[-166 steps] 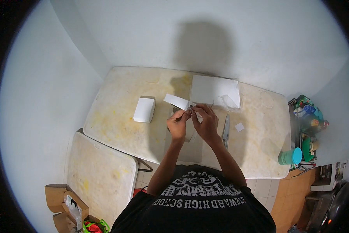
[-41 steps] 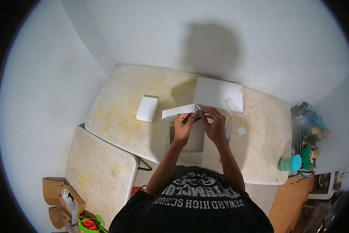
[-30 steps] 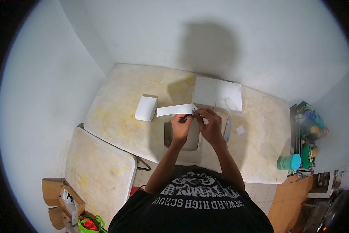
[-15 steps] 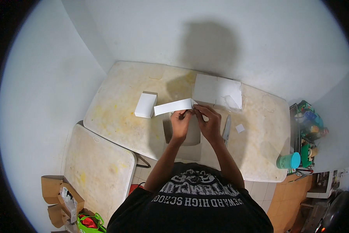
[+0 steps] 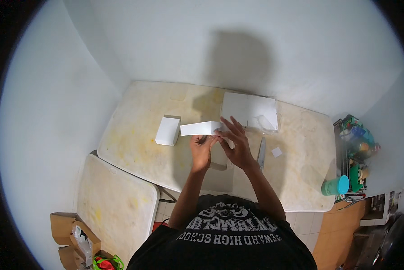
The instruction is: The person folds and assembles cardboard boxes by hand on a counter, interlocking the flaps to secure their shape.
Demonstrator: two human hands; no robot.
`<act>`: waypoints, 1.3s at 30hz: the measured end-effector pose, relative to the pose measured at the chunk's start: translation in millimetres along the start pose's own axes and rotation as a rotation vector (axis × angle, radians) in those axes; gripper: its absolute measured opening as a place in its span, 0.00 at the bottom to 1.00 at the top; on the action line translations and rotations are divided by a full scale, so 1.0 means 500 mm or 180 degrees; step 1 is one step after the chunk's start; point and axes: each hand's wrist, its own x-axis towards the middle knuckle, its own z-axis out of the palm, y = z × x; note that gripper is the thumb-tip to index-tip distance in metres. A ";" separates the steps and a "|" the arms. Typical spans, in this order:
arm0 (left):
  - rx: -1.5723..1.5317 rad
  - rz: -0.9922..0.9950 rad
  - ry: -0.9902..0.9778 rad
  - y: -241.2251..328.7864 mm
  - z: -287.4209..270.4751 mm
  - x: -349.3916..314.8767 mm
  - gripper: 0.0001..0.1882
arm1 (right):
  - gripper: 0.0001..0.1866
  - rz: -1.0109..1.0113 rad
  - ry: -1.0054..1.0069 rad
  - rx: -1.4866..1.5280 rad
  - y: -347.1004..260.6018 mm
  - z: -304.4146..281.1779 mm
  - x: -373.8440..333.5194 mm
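Over the near middle of the table I hold a long, thin white cardboard box up in the air. My left hand is closed on its lower edge, partly hidden behind it. At the box's right end, the thumb and index finger of my right hand pinch the end, while the other fingers stretch up and apart. A second white box lies on the table, just left of the held one. To the right of my right hand lies a long grey blade-like tool, near a small white paper square.
Flat white cardboard sheets with a crumpled clear plastic piece lie at the back of the stained table. A turquoise-lidded container stands at the right edge. Lower left are a smaller table and an open carton.
The held box has tilted, so its front face lies more level. My right hand's outer fingers have spread upward from a tighter pinch. The view has shifted slightly.
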 end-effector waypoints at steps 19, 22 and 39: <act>0.0659 -0.0233 0.0036 0.045 0.024 -0.015 0.13 | 0.28 -0.0144 -0.0198 -0.0147 -0.014 0.007 -0.023; 0.0881 -0.0367 0.0117 0.039 0.005 -0.006 0.13 | 0.28 0.0113 -0.0260 0.0295 0.000 -0.003 -0.037; -0.0046 -0.1377 0.0278 0.072 0.051 0.004 0.10 | 0.56 0.1959 0.0088 0.2015 0.072 -0.010 -0.127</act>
